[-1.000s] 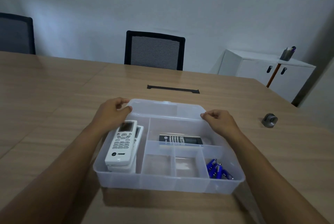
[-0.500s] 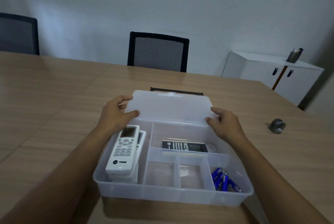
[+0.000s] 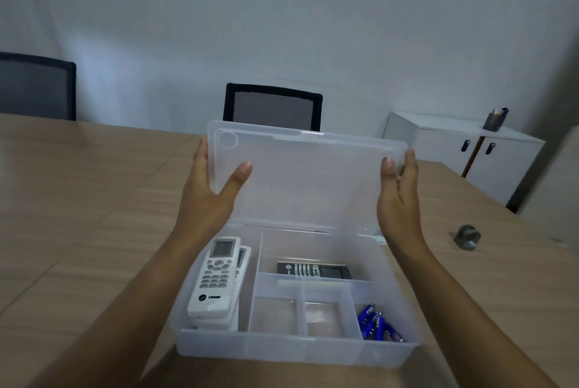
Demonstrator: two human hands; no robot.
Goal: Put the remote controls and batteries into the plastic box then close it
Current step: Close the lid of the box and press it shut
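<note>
A clear plastic box [image 3: 282, 351] with dividers sits on the wooden table in front of me. Two white remotes [image 3: 216, 279] lie stacked in its left compartment, a black remote [image 3: 313, 270] lies in the back middle one, and blue batteries [image 3: 374, 323] lie in the front right one. The hinged lid [image 3: 307, 177] stands nearly upright at the back. My left hand [image 3: 210, 193] grips the lid's left edge and my right hand [image 3: 398, 196] grips its right edge.
A small grey metal object [image 3: 466, 237] lies on the table to the right. A black chair [image 3: 272, 107] stands behind the table, another chair [image 3: 37, 86] at far left. A white cabinet [image 3: 454, 149] with a pen cup stands at the right.
Both hands have swung the lid up from lying flat behind the box to nearly upright. The view has tilted upward.
</note>
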